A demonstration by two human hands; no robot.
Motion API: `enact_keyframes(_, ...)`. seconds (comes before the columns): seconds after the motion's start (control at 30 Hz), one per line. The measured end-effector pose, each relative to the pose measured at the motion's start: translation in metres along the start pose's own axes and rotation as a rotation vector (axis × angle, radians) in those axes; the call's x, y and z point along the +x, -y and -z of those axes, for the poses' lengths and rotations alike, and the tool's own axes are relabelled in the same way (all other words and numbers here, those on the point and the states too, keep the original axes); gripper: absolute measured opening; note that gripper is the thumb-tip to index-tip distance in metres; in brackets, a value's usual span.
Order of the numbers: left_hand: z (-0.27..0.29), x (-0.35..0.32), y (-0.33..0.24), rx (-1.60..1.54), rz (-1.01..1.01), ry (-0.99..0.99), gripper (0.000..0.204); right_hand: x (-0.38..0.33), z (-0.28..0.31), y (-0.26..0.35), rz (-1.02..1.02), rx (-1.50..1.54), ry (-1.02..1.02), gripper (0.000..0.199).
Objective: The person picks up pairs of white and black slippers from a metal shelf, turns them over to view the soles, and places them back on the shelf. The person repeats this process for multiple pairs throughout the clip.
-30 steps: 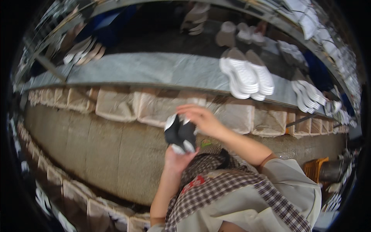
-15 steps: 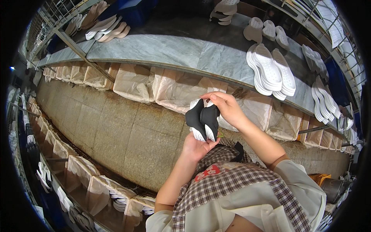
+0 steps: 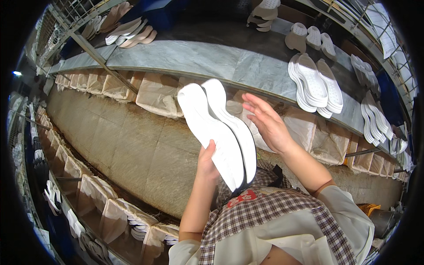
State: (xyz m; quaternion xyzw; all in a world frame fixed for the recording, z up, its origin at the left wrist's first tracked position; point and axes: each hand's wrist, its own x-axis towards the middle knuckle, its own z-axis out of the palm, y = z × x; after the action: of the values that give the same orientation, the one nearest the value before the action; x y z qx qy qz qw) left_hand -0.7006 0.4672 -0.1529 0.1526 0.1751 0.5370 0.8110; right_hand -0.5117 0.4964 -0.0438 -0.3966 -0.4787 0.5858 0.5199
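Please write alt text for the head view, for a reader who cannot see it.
A person's left hand holds up a pair of white shoes, soles facing the camera, while the open right hand hovers just beside them. Beyond is a long grey table with stacks of white soles and bags hung along its edge.

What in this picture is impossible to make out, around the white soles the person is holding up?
Head view only:
- The pair of white soles: their far faces are turned away, and their lower ends are hidden behind the left hand.
- The right hand: open beside the soles; whether it touches them is unclear.
- The bags along the shelf edge: contents hidden by the cloudy wrapping.
- The stacks of soles at the right rim: squeezed by lens bending, uncountable.
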Motion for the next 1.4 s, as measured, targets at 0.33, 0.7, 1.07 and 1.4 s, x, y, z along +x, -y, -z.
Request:
enact_keyframes(0.33,-0.007,0.016,-0.039,0.052,-0.118,0.175,0.052,-0.011,-0.024,0.007,-0.267,0.13,0.328,0.054)
enact_keyframes(0.7,0.0,0.022,-0.047,0.116,-0.125,0.149,0.046,-0.01,-0.03,0.007,-0.233,-0.01,0.384,0.068)
enact_keyframes(1.07,0.012,0.02,-0.051,0.329,-0.218,0.106,0.062,-0.009,-0.029,-0.002,0.078,-0.482,0.423,0.079)
enact_keyframes(1.4,0.029,0.024,-0.054,0.397,-0.165,0.099,0.065,-0.011,-0.026,-0.002,0.074,-0.564,0.413,0.075)
